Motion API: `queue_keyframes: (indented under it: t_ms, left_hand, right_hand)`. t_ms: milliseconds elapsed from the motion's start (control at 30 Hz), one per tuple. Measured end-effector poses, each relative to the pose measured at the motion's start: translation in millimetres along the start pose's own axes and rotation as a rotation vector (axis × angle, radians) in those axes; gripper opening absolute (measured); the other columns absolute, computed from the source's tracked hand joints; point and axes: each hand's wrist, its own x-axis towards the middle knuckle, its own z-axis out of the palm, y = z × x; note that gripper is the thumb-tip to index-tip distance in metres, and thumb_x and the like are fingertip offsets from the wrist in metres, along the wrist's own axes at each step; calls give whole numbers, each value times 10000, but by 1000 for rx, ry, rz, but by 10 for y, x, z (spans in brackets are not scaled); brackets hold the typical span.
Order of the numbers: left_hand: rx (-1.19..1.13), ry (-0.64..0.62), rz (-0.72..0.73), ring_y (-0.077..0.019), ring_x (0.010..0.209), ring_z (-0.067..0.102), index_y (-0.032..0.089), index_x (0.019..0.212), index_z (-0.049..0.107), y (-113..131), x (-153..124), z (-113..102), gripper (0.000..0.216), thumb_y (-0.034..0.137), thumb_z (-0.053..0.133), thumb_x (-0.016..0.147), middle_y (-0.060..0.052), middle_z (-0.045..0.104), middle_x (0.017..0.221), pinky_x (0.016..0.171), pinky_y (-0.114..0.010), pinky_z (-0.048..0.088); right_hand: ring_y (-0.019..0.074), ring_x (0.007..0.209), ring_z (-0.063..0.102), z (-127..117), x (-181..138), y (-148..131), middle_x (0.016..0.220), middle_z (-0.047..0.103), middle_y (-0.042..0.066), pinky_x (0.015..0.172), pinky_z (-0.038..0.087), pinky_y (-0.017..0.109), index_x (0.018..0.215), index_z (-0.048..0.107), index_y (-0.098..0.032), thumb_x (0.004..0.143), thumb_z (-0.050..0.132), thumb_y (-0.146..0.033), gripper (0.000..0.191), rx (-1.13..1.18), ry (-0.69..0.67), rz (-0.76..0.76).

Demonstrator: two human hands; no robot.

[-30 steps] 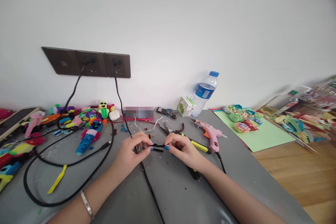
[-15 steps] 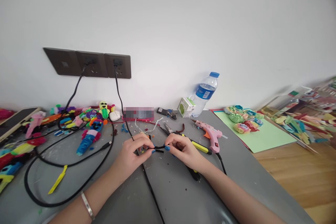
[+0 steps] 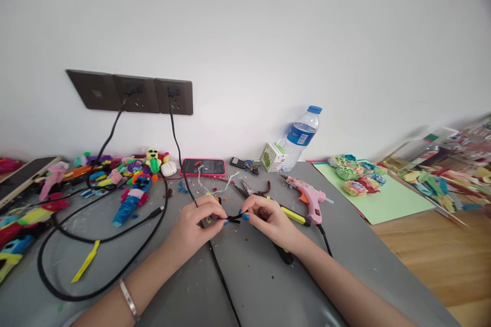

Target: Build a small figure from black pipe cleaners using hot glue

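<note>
My left hand (image 3: 195, 227) and my right hand (image 3: 268, 219) meet over the grey table (image 3: 253, 286), fingertips pinching the two ends of a short black pipe cleaner (image 3: 235, 218) held between them just above the surface. Both hands have blue-painted nails; a silver bracelet (image 3: 127, 299) is on my left wrist. Yellow-handled pliers (image 3: 286, 213) lie just behind my right hand, and a pink glue gun (image 3: 310, 195) rests to its right.
Black cables (image 3: 95, 237) run from wall sockets (image 3: 153, 94) and loop across the table's left. Colourful pipe-cleaner figures (image 3: 130, 176) crowd the back left. A pink-cased phone (image 3: 202, 167), small green carton (image 3: 271, 156), water bottle (image 3: 301, 137) and green paper with rosettes (image 3: 378, 191) lie behind.
My hands have drawn slightly closer together on the black pipe cleaner, so less of it shows between my fingertips. Nothing else has moved.
</note>
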Motion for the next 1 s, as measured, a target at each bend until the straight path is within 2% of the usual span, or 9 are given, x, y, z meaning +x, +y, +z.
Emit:
queue_keyframes:
  t_ms: [1000]
  left_hand:
    - [24,-49,-5,-138,749,635,190,796,636,-3,-15,24,174,36,576,852,-26,654,797,620,-212,478]
  right_hand:
    - [110,569,326,-40,-2,8,625,418,-44,524,254,244,833,578,-179,922,625,-486,323,-10,-34,75]
